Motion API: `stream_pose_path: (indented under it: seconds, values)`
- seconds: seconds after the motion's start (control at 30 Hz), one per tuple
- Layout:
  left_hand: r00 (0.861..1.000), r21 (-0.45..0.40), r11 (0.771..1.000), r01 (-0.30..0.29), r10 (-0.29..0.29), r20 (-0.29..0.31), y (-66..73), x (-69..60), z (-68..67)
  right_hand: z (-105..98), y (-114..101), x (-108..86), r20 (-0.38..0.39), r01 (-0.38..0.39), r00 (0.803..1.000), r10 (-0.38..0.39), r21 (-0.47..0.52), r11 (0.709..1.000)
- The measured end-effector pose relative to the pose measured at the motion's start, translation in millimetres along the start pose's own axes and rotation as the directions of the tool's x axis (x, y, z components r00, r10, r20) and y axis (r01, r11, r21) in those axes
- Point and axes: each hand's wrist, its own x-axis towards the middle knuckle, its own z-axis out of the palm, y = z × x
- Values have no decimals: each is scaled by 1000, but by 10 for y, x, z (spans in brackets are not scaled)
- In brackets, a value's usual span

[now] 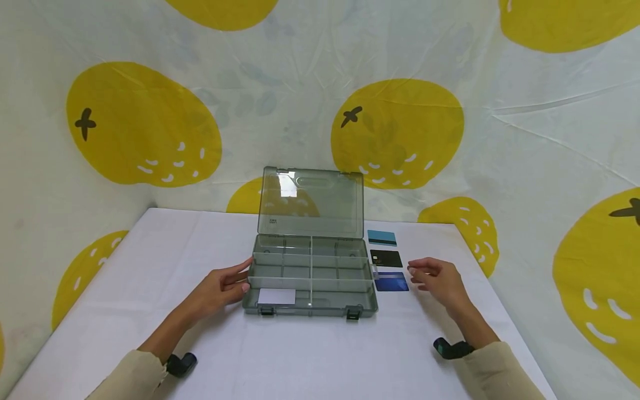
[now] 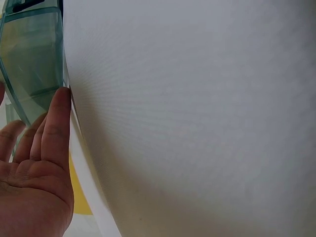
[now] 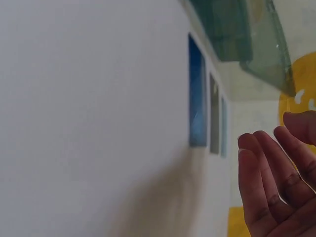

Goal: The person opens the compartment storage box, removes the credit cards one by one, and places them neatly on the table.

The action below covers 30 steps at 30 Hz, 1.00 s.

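A translucent grey-green compartment box (image 1: 310,312) lies on the table with its lid (image 1: 325,194) raised at the back. In its front left compartment is a white card (image 1: 276,296). My left hand (image 1: 217,289) rests against the box's left side, its fingers (image 2: 55,128) extended along the wall. To the right of the box, three cards form a column: a light blue card (image 1: 382,239) with a dark stripe, a black card (image 1: 386,258) and a dark blue card (image 1: 391,281). Just right of these hovers my right hand (image 1: 440,280), fingers loosely bent, holding nothing.
A white cloth covers the table (image 1: 310,361). Behind and at both sides hangs a pale curtain (image 1: 280,111) with large yellow fruit prints. Black latches (image 1: 353,313) stick out at the box's front edge. Each wrist wears a dark camera strap (image 1: 452,349).
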Motion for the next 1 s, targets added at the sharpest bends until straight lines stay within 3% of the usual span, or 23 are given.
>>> stream_pose_path:
  seconds: [0.33, 0.7, 1.0]
  values:
    - [1000, -1, 1000, 0, 0, -1, 12, -2, 4, 115, -456, -256, 62, 127, 989, -133, 87, 988]
    - [1000, 0, 1000, 3, -3, 2, 21, -1, 8, 471, -825, -494, 176, 239, 947, -269, 176, 955]
    - [1000, 0, 1000, 8, -8, 3, 27, -1, 8, 797, -1043, -590, 237, 234, 926, -294, 250, 940]
